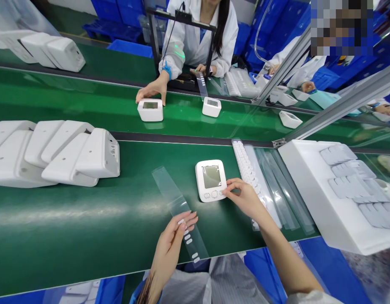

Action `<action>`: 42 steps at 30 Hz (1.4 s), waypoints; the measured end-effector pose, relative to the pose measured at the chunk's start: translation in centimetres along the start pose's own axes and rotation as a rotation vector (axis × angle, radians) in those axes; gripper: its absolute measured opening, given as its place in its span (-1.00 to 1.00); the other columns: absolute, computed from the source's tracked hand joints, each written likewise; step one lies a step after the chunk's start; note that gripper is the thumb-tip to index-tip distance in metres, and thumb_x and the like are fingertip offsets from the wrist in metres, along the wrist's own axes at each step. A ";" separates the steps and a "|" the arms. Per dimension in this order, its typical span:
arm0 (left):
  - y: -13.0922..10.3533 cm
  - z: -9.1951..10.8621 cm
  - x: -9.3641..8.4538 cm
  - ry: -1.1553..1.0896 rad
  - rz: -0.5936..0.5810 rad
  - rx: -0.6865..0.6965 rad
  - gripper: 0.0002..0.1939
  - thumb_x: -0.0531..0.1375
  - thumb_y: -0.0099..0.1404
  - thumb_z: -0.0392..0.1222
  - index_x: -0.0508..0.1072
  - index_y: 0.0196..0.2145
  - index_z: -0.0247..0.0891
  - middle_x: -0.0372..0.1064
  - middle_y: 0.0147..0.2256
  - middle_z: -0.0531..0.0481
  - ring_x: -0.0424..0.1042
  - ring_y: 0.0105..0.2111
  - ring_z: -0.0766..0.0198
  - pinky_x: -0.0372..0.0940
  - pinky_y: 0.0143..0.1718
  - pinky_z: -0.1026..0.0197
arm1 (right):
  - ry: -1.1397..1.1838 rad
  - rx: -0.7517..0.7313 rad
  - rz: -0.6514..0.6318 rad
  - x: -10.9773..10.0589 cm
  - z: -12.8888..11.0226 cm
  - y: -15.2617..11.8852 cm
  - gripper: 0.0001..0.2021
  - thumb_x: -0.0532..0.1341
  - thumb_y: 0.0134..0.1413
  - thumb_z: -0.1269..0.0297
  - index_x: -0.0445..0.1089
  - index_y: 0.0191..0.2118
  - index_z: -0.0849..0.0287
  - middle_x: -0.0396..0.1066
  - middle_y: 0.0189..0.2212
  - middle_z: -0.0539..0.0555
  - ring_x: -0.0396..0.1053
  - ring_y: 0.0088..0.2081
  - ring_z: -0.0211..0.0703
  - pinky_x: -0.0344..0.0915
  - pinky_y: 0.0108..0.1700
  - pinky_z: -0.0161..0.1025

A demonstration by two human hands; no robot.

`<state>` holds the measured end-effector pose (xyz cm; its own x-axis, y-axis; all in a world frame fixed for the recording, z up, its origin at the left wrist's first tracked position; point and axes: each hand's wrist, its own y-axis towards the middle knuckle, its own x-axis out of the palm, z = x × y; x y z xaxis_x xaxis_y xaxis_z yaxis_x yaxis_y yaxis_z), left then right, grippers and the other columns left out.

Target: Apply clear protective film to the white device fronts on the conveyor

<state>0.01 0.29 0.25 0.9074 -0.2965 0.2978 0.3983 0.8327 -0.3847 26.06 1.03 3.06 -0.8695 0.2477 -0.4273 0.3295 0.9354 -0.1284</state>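
Note:
A white blood pressure monitor (211, 180), by its look, lies screen up on the green bench, three buttons under its grey display. My right hand (244, 198) has thumb and fingers closed at its lower right corner. To the left, my left hand (172, 238) pinches a small white oval sticker (181, 221) between thumb and fingers. Beneath that hand runs a clear plastic strip (174, 198), slanting toward the bench's near edge, with several white oval stickers on its lower part. Part of the strip is hidden by my left fingers.
Stacked white housings (96, 156) stand at the left. On the right are sticker strips (248, 173), clear strips (277, 185) and a white foam box (299, 185) of clear pieces. Across the green conveyor (182, 122), a co-worker's hand (155, 89) touches another white monitor (150, 113).

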 end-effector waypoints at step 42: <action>0.3 0.1 0.2 0.059 0.008 0.020 -0.49 0.22 0.27 0.20 0.45 -0.01 -0.24 0.51 0.03 -0.23 0.50 0.04 -0.03 0.41 0.08 -0.03 | 0.070 -0.015 0.094 1.0 2.5 0.0 -0.68 0.32 0.04 0.00 0.33 -0.25 0.12 0.46 -0.21 0.10 0.44 -0.24 -0.13 0.38 -0.31 -0.22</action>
<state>0.33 0.52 0.23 0.9173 -0.3159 0.2424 0.3884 0.8441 -0.3696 26.10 0.64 0.43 -0.8590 0.3510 -0.3727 0.4057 0.9107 -0.0773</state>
